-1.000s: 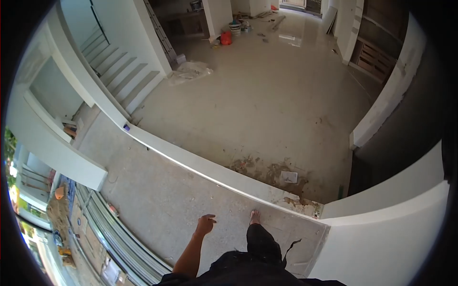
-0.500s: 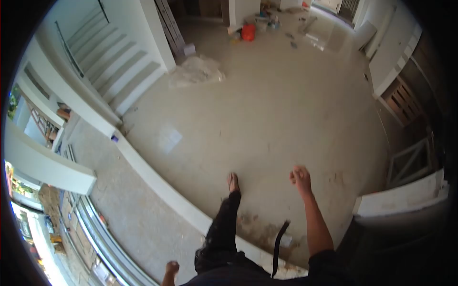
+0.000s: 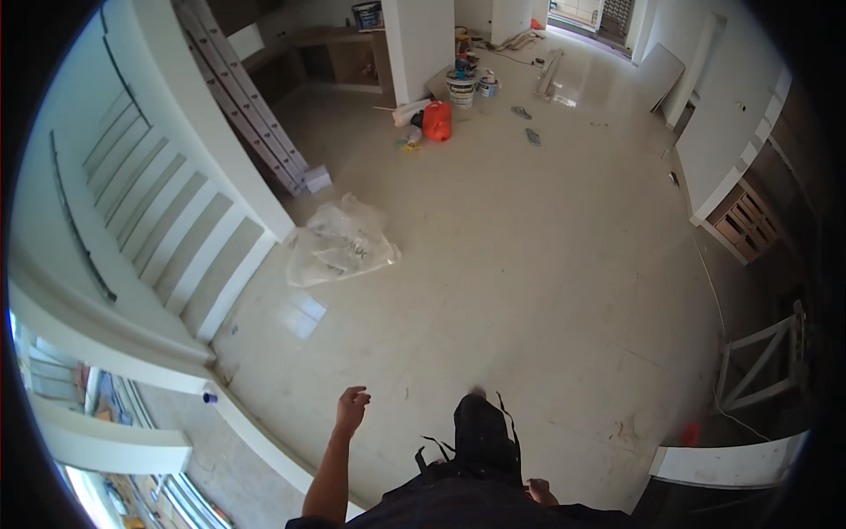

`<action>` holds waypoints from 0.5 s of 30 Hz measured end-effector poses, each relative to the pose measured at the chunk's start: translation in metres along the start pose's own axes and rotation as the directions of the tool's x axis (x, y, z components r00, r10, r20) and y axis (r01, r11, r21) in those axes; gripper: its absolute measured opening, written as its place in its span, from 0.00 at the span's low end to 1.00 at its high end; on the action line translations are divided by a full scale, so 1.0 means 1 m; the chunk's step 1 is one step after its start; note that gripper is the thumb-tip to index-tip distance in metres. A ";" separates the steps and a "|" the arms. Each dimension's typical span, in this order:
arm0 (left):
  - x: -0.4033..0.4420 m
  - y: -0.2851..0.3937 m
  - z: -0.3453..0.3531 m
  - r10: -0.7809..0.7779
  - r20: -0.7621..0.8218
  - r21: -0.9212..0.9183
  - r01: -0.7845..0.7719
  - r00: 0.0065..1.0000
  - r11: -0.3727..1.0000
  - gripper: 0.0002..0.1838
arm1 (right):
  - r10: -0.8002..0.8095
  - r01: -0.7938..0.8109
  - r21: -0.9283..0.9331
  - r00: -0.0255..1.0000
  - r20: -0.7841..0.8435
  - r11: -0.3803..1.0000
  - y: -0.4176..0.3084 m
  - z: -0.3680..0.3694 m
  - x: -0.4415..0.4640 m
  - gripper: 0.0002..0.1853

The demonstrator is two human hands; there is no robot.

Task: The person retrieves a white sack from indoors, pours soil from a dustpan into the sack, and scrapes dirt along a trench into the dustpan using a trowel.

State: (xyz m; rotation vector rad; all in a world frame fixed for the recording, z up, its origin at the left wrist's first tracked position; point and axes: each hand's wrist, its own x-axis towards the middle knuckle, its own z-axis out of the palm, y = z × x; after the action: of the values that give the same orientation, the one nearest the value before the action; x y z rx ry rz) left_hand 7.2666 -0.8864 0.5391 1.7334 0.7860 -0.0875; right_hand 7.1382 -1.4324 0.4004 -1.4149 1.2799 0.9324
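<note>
My left hand hangs in front of my body at the lower middle, over the tiled floor. Its fingers are slightly bent and apart, and it holds nothing. Close to my dark clothing, my right hand shows only in part; its fingers look curled in, with no object visible in them. One leg in dark trousers is forward, with dark straps hanging beside it. Neither hand touches anything around it.
A crumpled plastic sheet lies ahead on the left, near the stairs and a leaning ladder. Farther off are a red bag, a bucket and slippers. A wooden frame stands right.
I have stepped over the low sill into the tiled room, and the plastic sheet and red bag appear nearer. My left hand has swung forward; my right hand has moved back toward my body.
</note>
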 end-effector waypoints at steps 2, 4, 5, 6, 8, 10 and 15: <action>0.095 0.020 0.018 0.117 0.087 0.084 -0.124 0.989 0.989 0.17 | -0.008 0.009 -0.057 1.000 0.008 0.998 -0.050 0.011 0.004 0.10; 0.175 0.039 0.036 0.165 0.149 0.253 -0.199 0.975 0.947 0.17 | -0.072 0.077 -0.105 0.996 0.046 0.991 -0.118 0.035 0.023 0.11; 0.215 0.032 0.047 0.123 0.121 0.173 -0.143 0.985 0.974 0.17 | -0.104 0.111 -0.131 0.993 0.059 0.985 -0.157 0.049 0.035 0.11; 0.272 0.038 0.072 0.140 0.101 0.157 -0.155 0.985 0.975 0.17 | -0.149 0.157 -0.159 0.987 0.062 0.975 -0.205 0.061 0.047 0.11; 0.348 0.037 0.076 -0.210 0.047 0.043 0.208 0.977 0.977 0.14 | -0.235 0.245 -0.192 0.969 0.072 0.950 -0.312 0.086 0.060 0.12; 0.293 0.016 0.066 -0.484 0.171 -0.309 0.513 0.858 0.801 0.16 | -0.260 0.260 0.001 0.965 0.035 0.966 -0.456 0.127 0.059 0.13; 0.356 0.105 0.083 -0.715 0.088 -0.146 0.719 0.693 0.679 0.15 | -0.701 0.712 -0.069 0.701 0.127 0.699 -0.869 0.272 -0.029 0.14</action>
State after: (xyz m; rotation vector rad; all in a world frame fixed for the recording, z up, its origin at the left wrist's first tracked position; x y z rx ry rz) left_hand 7.6258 -0.8080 0.4409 1.1633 1.3881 -0.5633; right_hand 8.0093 -1.1869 0.5076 -1.7424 0.5071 0.5175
